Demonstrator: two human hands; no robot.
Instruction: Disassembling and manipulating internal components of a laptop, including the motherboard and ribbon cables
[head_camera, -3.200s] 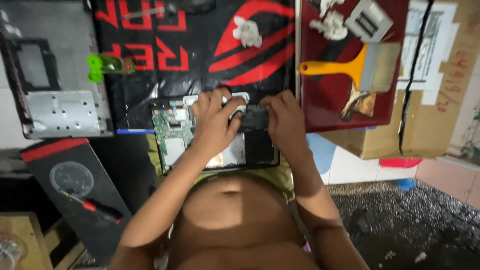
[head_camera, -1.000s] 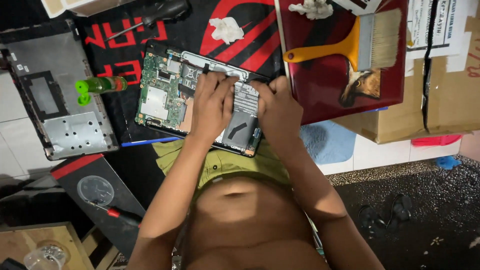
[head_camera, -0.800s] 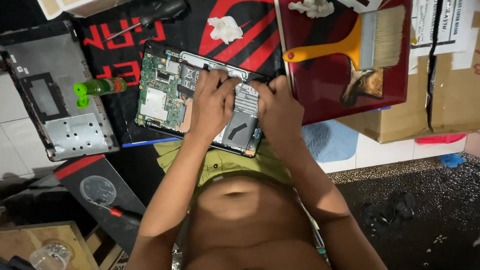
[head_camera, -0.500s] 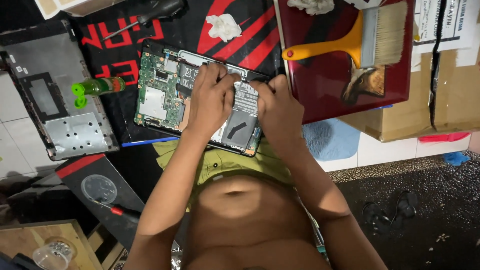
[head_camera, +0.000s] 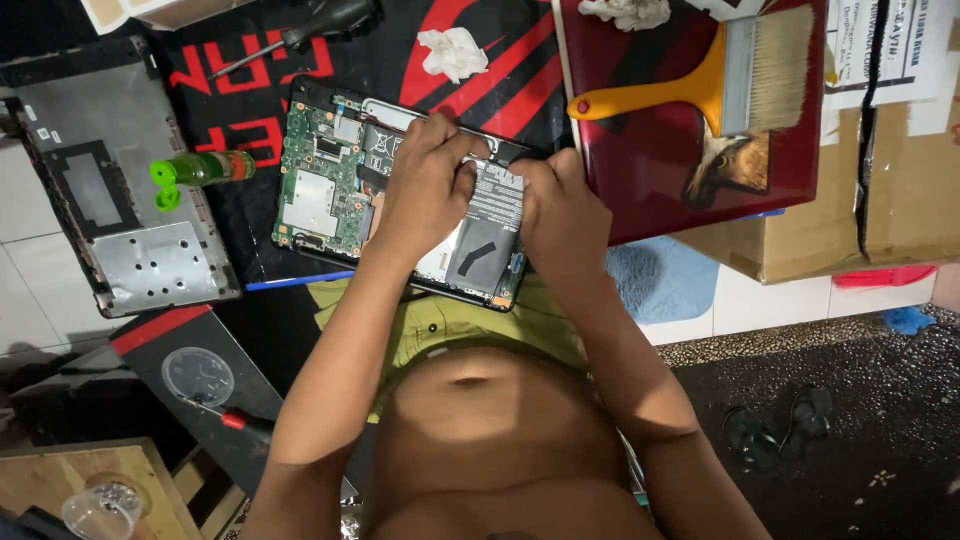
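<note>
An opened laptop base (head_camera: 330, 180) lies on a black and red mat, with its green circuit board exposed on the left. My left hand (head_camera: 425, 185) rests on the middle of it, fingers curled down onto the parts inside. My right hand (head_camera: 560, 215) presses on the right end of the base, next to the flat grey battery (head_camera: 490, 225). Both hands touch the laptop's inner parts; what the fingertips pinch is hidden.
A grey laptop cover (head_camera: 110, 210) and a green bottle (head_camera: 195, 170) lie to the left. A screwdriver (head_camera: 300, 30) and crumpled tissue (head_camera: 452, 50) sit above. A wide yellow-handled brush (head_camera: 720, 80) rests on a dark red lid at right, over cardboard boxes (head_camera: 880, 200).
The view has drifted slightly. Both hands stay on the laptop base, with the fingers shifting a little over the middle parts.
</note>
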